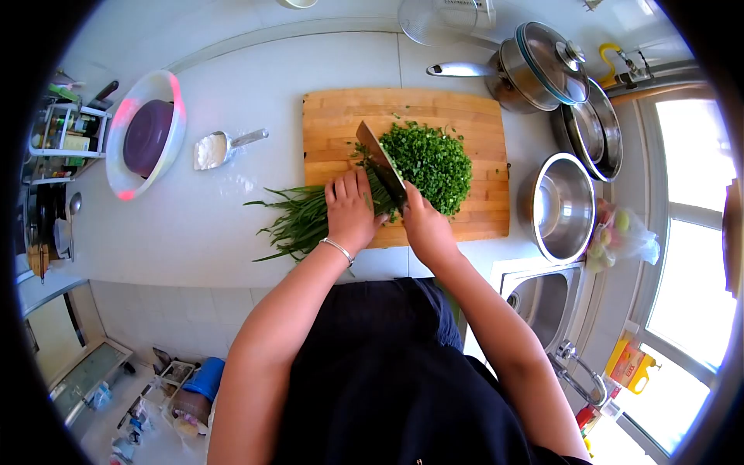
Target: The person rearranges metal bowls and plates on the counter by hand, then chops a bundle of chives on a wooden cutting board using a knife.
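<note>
On a wooden cutting board point(480, 147) lies a bunch of long green chives point(298, 221), their uncut ends trailing off the board's left side. My left hand point(353, 209) presses down on the bunch with its fingers curled over it. In my right hand point(428, 231) is the handle of a cleaver point(380, 163), its broad blade tilted and set just right of my left fingers. A heap of finely chopped chives point(428, 167) spreads to the right of the blade. The cleaver's cutting edge is hidden among the greens.
Left of the board, a metal scoop point(246, 139) holds white powder point(210, 152). Farther left, a purple bowl point(149, 138) sits inside a white basin point(177, 116). A steel bowl point(562, 205), a lidded pot point(515, 77) and a sink point(542, 310) are on the right.
</note>
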`<state>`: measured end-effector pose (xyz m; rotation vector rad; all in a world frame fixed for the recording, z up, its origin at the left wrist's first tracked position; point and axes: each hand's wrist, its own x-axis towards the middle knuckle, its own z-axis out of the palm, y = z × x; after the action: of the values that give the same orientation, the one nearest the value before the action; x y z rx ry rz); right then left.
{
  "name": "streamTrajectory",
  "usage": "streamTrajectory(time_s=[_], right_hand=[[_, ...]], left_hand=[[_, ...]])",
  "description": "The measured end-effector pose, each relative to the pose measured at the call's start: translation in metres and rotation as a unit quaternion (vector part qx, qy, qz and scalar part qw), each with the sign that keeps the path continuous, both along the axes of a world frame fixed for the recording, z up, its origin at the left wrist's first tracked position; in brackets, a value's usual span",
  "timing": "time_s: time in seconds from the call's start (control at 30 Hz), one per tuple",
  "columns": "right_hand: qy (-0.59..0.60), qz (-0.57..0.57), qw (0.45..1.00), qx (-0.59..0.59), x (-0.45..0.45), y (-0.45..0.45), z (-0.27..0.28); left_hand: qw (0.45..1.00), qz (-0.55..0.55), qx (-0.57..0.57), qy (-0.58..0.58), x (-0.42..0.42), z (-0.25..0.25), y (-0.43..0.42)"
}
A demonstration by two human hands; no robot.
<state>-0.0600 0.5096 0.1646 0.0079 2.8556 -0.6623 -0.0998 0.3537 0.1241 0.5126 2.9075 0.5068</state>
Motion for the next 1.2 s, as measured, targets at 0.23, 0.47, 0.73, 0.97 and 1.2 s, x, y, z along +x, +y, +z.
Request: streamTrajectory(time_s=[0.23, 0.47, 0.73, 0.97, 1.2], right_hand=[[-0.020, 0.011, 1.000, -0.007, 0.014, 0.008, 0.042], [-0.128, 0.009, 0.992, -0.009, -0.001, 0.004, 0.034], [-0.081, 0.000, 0.996, 0.028, -0.004, -0.017, -0.002], [-0.036, 0.017, 0.999, -0.001, 0.011, 0.004, 0.038], [-0.107, 0.028, 0.993, 0.050, 0.011, -0.004, 0.029]], left_hand=[[0.999, -0.001, -0.030, 0.017, 0.004, -0.003, -0.004], [0.999, -0.016, -0.044, 0.021, 0.004, -0.008, -0.001], [0.999, -0.015, -0.025, 0.027, 0.003, -0.007, -0.004], [0.999, -0.002, -0.030, 0.012, 0.003, 0.000, -0.011], [0.999, 0.003, -0.046, 0.014, 0.006, -0.005, -0.005]])
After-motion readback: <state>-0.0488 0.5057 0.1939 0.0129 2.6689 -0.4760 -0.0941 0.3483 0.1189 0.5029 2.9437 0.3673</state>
